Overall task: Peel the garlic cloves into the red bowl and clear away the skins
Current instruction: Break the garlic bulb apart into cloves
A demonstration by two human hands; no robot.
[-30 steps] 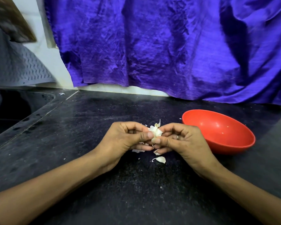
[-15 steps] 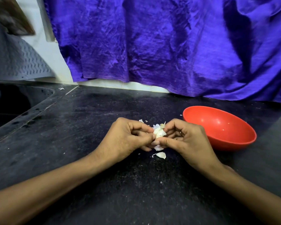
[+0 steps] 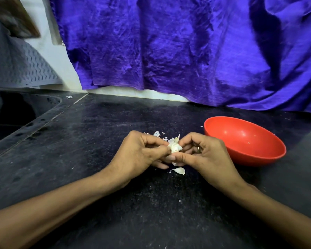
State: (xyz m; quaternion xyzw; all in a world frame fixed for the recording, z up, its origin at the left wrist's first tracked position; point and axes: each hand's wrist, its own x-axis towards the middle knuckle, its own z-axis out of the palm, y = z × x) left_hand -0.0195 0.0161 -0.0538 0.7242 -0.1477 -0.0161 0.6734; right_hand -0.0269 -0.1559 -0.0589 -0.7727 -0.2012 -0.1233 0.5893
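A small white piece of garlic (image 3: 174, 147) with loose papery skin is pinched between both hands at the middle of the black counter. My left hand (image 3: 140, 153) grips it from the left with thumb and fingers. My right hand (image 3: 203, 155), with a ring on one finger, holds it from the right. The red bowl (image 3: 258, 153) stands just right of my right hand and looks empty. A curled skin piece (image 3: 179, 170) lies on the counter below the hands. More skin scraps (image 3: 157, 134) lie just behind them.
The black counter (image 3: 97, 141) is speckled with small white flecks. A dark sink basin (image 3: 11, 115) sits at the far left. A purple cloth (image 3: 187, 51) hangs along the back wall. A grey textured mat (image 3: 20, 69) leans at the back left.
The hands stay together on the garlic, with the fingers shifting slightly as the skin is worked loose. The view has tilted a little. The bowl has not moved.
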